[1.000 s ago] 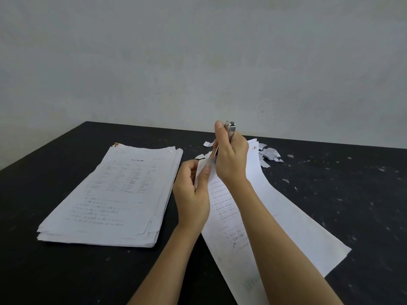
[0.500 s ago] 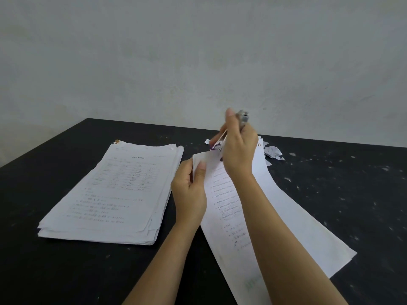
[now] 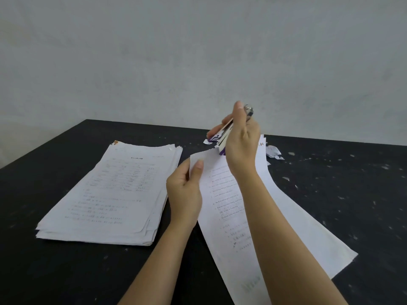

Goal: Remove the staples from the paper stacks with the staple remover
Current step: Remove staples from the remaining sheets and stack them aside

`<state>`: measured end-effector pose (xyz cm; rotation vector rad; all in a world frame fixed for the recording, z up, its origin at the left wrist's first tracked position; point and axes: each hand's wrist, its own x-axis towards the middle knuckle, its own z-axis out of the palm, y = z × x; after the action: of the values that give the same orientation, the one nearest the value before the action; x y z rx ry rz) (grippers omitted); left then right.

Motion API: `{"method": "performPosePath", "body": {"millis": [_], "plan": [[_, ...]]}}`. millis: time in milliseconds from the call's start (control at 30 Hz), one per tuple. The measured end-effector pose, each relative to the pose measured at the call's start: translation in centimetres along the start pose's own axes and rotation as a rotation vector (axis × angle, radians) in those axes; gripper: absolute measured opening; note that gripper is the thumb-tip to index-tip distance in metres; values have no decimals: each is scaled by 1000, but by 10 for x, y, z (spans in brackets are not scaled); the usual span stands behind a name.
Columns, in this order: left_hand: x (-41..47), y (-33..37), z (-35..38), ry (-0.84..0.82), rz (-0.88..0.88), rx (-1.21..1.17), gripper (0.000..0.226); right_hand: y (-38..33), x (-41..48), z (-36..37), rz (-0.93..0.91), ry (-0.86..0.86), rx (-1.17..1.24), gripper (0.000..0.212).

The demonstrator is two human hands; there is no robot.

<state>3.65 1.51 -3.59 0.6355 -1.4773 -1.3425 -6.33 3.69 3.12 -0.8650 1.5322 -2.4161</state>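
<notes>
My right hand (image 3: pixel 241 143) is raised above the table and grips a purple and white staple remover (image 3: pixel 222 139) with a metal end (image 3: pixel 248 111) sticking up past the thumb. Its jaws point down and left, just above the top corner of a printed paper set (image 3: pixel 231 201). My left hand (image 3: pixel 186 190) pinches the upper left corner of that set, thumb on top, lifting it off the black table (image 3: pixel 55 271). The rest of the set lies flat, running toward the lower right under my right forearm.
A thick stack of printed papers (image 3: pixel 110 194) lies to the left of my hands, with a brown mark at its far corner. Torn paper scraps (image 3: pixel 273 151) are scattered at the back right. A grey wall stands behind the table's far edge.
My right hand has lifted the staple remover up and to the right, away from the paper's corner. My left hand still holds the corner and has barely moved.
</notes>
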Motion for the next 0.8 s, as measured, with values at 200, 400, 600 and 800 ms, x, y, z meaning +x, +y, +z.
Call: {"method": "performPosePath", "body": {"millis": [200, 400, 600, 800], "plan": [[-6, 2, 6, 13, 201, 121, 21, 9, -5, 2, -85, -177, -197, 49], [-9, 3, 10, 86, 156, 34, 15, 19, -8, 4, -143, -145, -286, 61], [-12, 1, 12, 50, 161, 57, 17, 19, -14, 5, -173, -74, -280, 63], [-11, -2, 13, 33, 172, 58, 21, 23, -14, 4, -110, -44, -295, 51]]}}
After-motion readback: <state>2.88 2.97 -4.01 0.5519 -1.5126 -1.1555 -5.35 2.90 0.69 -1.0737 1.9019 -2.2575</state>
